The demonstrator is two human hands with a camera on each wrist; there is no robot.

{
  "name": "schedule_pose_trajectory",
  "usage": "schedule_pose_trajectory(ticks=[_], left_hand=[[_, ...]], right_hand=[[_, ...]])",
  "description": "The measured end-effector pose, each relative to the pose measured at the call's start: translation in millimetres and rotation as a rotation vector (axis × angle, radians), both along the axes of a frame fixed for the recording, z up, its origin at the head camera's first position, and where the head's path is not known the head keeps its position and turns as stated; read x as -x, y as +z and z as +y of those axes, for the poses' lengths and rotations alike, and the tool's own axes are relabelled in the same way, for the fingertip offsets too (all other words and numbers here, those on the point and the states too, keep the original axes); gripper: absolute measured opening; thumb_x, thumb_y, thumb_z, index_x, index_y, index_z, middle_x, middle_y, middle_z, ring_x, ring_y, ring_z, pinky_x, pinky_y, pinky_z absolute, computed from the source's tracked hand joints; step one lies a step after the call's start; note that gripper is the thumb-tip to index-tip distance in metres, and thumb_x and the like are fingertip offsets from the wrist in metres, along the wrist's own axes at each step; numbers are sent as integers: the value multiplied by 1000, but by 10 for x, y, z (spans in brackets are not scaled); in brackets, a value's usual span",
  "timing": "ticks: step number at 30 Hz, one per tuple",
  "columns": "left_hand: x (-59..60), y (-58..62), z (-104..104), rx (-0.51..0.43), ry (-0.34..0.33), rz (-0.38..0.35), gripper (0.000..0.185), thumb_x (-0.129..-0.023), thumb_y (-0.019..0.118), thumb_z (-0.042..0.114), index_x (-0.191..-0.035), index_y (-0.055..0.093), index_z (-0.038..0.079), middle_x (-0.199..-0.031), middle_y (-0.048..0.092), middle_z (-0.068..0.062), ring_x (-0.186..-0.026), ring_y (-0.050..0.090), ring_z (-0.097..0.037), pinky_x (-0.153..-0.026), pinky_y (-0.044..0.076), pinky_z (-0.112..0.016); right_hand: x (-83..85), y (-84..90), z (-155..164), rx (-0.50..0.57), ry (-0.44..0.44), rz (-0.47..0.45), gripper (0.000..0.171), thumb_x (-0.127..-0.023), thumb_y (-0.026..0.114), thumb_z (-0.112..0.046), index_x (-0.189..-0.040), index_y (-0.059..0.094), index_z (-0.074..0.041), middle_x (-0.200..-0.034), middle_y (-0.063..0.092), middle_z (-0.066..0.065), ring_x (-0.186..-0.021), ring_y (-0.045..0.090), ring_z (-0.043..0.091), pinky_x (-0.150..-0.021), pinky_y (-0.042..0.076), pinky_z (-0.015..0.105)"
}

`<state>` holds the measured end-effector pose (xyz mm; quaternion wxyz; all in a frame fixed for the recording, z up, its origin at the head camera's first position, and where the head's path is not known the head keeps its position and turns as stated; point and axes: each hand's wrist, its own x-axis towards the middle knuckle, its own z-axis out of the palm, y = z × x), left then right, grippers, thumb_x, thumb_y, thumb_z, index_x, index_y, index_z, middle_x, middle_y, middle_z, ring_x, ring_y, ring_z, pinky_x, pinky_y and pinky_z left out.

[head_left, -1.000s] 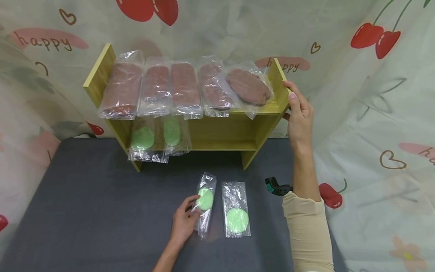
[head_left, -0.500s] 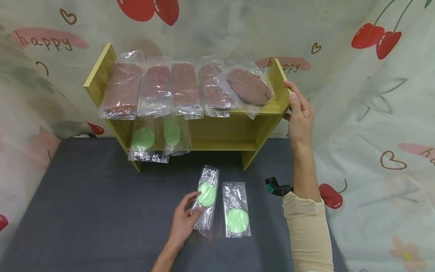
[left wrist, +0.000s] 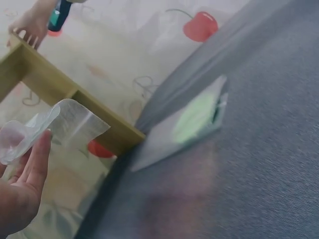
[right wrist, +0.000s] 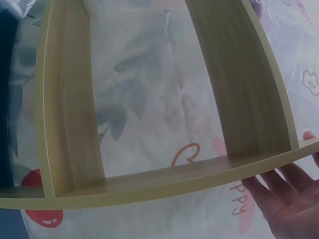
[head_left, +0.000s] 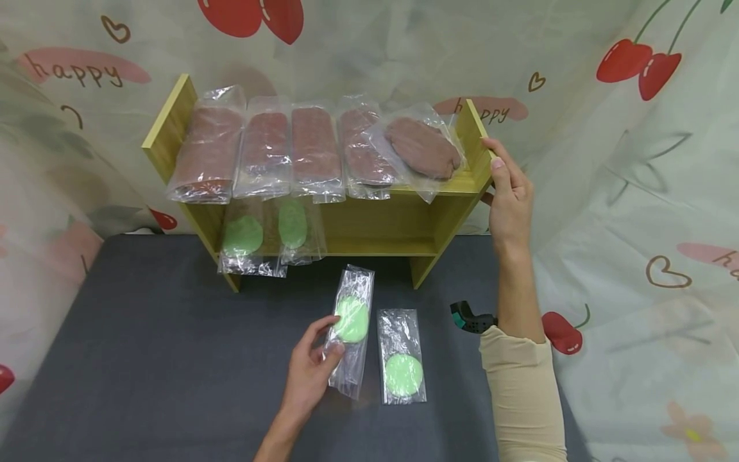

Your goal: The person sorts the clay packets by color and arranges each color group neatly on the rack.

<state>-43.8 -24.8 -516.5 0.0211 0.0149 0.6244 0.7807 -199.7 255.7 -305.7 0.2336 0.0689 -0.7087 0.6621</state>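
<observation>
My left hand [head_left: 308, 372] pinches a clear plastic bag [head_left: 348, 373] by its left edge, fingers on one side and thumb on the other. Inside it is a flat, light green disc [head_left: 351, 319]. The bag is tilted with its upper end toward the small wooden shelf [head_left: 378, 246]. In the left wrist view the bag's end [left wrist: 79, 123] curls past the fingertips. My right hand [head_left: 511, 205] grips the upper edge of the shelf's right side panel [right wrist: 149, 188], thumb in front and fingers behind. A second bagged green disc [head_left: 403, 375] lies flat on the dark grey table [head_left: 173, 359].
Several bags with flat brown pieces [head_left: 314, 144] line the top shelf board, the rightmost one [head_left: 424, 147] overlapping its neighbour. Two bags with green discs [head_left: 242, 235] rest on the left of the lower board, ends overhanging. A printed cloth [head_left: 369, 45] hangs behind and at the sides.
The left hand has tilted the held bag, and its upper end has moved up toward the shelf, the disc facing more squarely up. The right hand and the shelf have stayed put.
</observation>
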Motion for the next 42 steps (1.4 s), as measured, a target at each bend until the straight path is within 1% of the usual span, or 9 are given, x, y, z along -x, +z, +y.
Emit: schedule_pose_trajectory(ticks=[13,23,28,32,34,36,39,41,42], left_hand=[[67,297,-37,-69,-8,91,51,-89,62,-14,-136,53,3,-139,47,-18,-95,68,-23,-73,58,-31],[304,506,-6,-128,-36,149,51,-91,60,-14,-138,50,2,-141,45,-16,-99,67,-23,-80,57,-36],[442,544,23,-128,-40,162,50,-93,61,-9,-140,50,6,-143,44,-12,-97,66,-23,-81,57,-33],[537,545,37,-83,-19,160,50,-94,62,-4,-141,50,11,-145,44,-7,-100,65,-18,-83,54,-28],[581,541,39,-46,-12,150,52,-95,64,-1,-142,50,15,-147,43,-3,-88,61,-15,-78,52,-25],[624,534,37,-28,-13,131,55,-95,64,1,-144,49,20,-149,41,0,-90,60,-14,-79,49,-24],[679,522,32,-22,-22,98,58,-95,64,1,-146,47,23,-151,38,1,-90,60,-21,-77,49,-26],[711,510,29,-29,-33,83,59,-95,64,-1,-147,47,23,-151,37,-1,-101,61,-25,-80,50,-27],[727,503,29,-22,-33,82,60,-95,63,-1,-147,46,22,-150,38,-2,-97,60,-25,-78,50,-26]], right_hand=[[-10,-4,19,-5,-1,-3,34,-105,49,-28,-133,65,-19,-145,52,-1,-107,59,24,-76,55,27],[-11,-2,19,4,-1,-7,34,-105,49,-28,-133,65,-18,-142,54,1,-105,61,24,-76,55,28],[-5,-9,13,-9,4,-8,34,-105,49,-29,-134,65,-19,-143,53,0,-110,59,25,-77,55,28],[-4,-10,9,-14,4,-7,34,-105,49,-29,-134,64,-19,-144,53,0,-112,58,26,-78,55,28],[-5,-11,8,-18,1,-3,34,-105,49,-29,-134,64,-19,-144,53,-1,-112,58,26,-77,55,28],[-6,-8,6,-18,2,0,34,-105,49,-29,-134,64,-19,-144,52,-1,-111,58,26,-76,55,28],[-8,-4,3,-15,5,-1,34,-105,49,-29,-134,64,-19,-144,52,0,-109,59,26,-76,55,28],[-8,-1,1,-9,7,-3,34,-105,49,-29,-134,64,-19,-144,53,0,-108,59,26,-75,55,28],[-9,-1,1,-5,7,-3,34,-105,49,-29,-134,65,-19,-143,53,0,-108,59,26,-75,55,28]])
